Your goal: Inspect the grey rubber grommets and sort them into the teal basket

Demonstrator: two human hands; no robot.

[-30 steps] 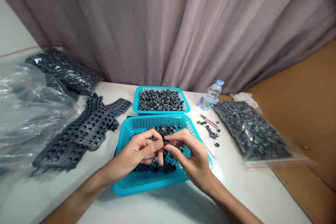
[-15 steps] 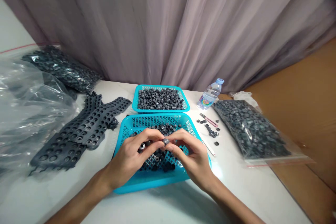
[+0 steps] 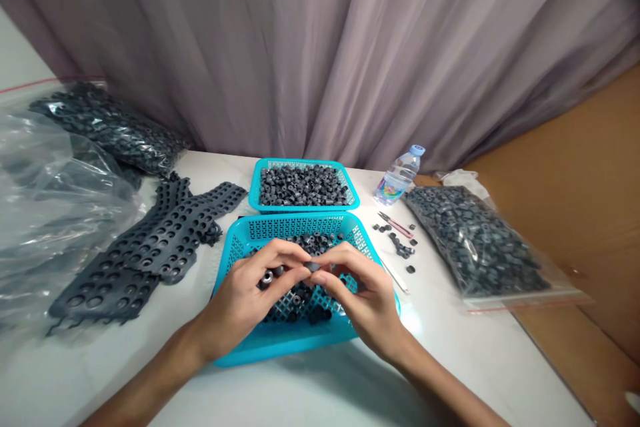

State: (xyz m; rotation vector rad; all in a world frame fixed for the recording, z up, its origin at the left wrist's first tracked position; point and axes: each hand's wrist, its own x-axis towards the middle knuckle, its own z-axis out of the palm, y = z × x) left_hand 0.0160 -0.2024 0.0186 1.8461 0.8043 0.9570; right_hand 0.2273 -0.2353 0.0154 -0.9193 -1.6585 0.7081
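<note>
Hands (image 3: 241, 300), seemingly pinching 1 piece (image 3: 313, 267), partly hide the near basket (image 3: 285, 345).

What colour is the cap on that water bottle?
The cap is blue, with a darker mark on top; the head view shows it best.

A curtain (image 3: 300, 47), baskets (image 3: 280, 345) and bagged parts (image 3: 480, 247) suggest a workshop, possibly at home.

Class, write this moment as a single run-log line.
left hand: pinching small dark piece; right hand: touching same piece; beneath: near blue basket, loose dark pieces inside; beyond: far blue basket, filled
</note>
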